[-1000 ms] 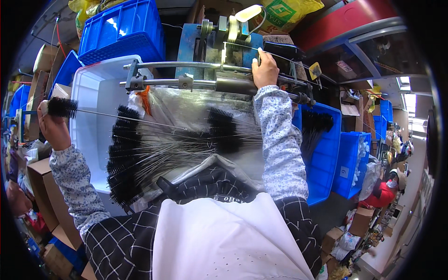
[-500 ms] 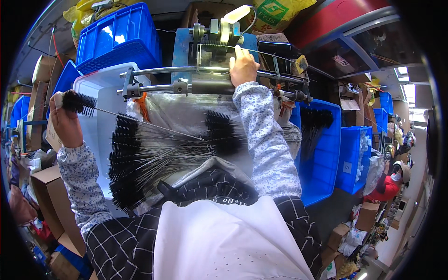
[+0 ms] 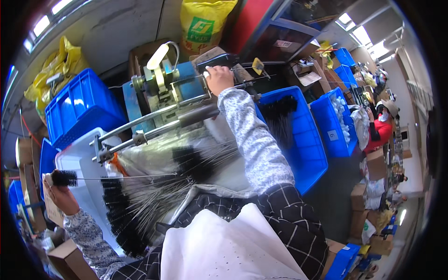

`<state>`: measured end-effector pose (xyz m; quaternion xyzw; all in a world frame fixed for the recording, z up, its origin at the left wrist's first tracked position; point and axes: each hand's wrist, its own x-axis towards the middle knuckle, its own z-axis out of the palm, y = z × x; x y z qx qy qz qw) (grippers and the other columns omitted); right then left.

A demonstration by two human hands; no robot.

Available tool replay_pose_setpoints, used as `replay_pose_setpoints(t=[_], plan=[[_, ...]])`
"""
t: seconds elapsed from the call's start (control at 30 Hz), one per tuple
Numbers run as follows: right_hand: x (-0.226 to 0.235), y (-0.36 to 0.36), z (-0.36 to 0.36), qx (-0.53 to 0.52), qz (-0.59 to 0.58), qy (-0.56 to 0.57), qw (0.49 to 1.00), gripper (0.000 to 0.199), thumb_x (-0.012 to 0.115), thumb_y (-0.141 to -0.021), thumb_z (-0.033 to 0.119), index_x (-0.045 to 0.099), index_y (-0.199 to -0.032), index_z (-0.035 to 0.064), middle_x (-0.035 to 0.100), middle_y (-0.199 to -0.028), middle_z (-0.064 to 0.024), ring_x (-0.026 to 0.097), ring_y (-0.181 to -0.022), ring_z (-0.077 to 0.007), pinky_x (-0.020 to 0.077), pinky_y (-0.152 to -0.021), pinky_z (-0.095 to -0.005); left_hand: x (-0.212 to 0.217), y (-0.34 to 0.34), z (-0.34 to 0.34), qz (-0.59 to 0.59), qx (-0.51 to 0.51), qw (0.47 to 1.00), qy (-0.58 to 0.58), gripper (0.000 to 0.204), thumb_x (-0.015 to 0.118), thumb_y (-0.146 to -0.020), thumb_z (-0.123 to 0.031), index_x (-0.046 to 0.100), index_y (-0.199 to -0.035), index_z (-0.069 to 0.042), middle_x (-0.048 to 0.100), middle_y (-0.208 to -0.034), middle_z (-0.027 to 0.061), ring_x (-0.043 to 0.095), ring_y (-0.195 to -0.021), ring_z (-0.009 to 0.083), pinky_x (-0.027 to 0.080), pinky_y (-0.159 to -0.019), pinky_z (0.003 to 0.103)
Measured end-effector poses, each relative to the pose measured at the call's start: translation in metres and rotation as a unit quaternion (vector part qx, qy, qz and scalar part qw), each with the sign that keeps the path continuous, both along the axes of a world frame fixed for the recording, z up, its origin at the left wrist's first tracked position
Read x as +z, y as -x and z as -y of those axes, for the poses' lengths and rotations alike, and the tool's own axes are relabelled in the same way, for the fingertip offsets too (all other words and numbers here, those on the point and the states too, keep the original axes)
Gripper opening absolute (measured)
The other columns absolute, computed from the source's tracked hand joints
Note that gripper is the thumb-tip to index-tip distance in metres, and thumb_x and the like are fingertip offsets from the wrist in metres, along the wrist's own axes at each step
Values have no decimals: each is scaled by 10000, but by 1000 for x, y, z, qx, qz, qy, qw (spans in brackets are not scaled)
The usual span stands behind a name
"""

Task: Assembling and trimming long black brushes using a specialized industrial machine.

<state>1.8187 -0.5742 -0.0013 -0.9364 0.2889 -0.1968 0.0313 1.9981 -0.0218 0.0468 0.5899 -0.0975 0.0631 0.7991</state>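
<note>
The blue machine stands at the far edge, its 2 metal rods slanting toward the white bin. A heap of black wire brushes lies across the lap. The right hand is closed on the machine's handle; the left hand grips 1 wire brush over the bin's left corner

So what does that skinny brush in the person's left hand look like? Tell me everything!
The brush is a long, thin metal wire with a short tuft of black bristles at one end, like a bottle cleaner. It lies almost level, stretching from the left hand, which grips it just by the bristly end, toward the pile of similar brushes on the person's lap. Its far end gets lost among those other wires.
</note>
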Motion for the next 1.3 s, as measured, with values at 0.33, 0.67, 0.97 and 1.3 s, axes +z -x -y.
replay_pose_setpoints(t=[0.33,0.67,0.97,1.3], plan=[[89,72,-5,235,-203,-331,891,308,511,-809,304,568,-1043,111,606,-906,-134,571,-873,-264,426,-787,-329,-3,22,66,40,-49,988,-138,336,425,-884,-160,411,-1187,-15,515,-1050,88,532,-914,137,454,-775,240],[81,47,-201,387,-129,-605,683,325,396,-895,253,456,-1084,-5,516,-802,-104,508,-715,-154,430,-704,-265,33,115,147,72,-401,849,-337,210,382,-845,8,379,-1053,-19,543,-902,87,530,-808,151,446,-653,255],[12,-2,-61,68,40,25,997,190,518,-788,234,614,-941,176,589,-748,-17,500,-757,-222,386,-669,-352,-25,70,-2,-6,-172,797,-579,162,452,-853,-94,421,-993,-18,545,-774,70,520,-687,122,438,-638,236],[2,-8,-54,109,57,20,992,187,535,-779,232,616,-943,193,588,-744,-6,491,-765,-205,363,-691,-344,-56,84,-24,-198,-273,825,-453,93,504,-833,-86,459,-778,-26,455,-668,-25,432,-614,51,379,-541,203]])
